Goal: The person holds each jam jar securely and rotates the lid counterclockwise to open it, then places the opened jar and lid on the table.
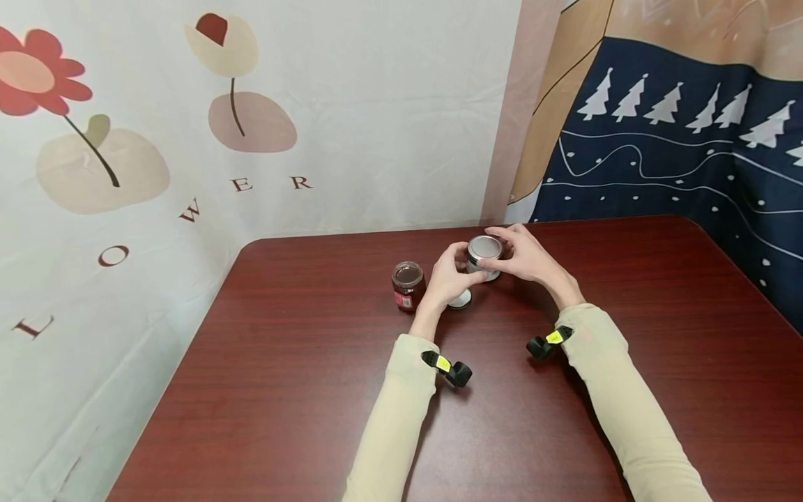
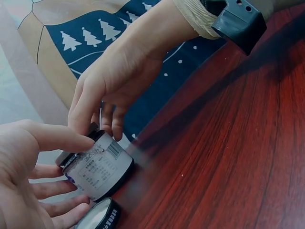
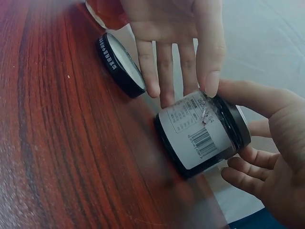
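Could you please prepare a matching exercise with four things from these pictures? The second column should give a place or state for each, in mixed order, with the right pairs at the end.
1. Round jar with a white label and a silver top
2. Dark red-brown glass jar
3. Loose, round, black-rimmed lid
4. Dark-blue cloth with white print

A. Hanging behind the dark-red, wood-grained table
B. Between the left hand and the right hand
C. Standing open at the top
D. Lying with its white inside up

Pairs: 1-B; 2-C; 3-D; 4-A
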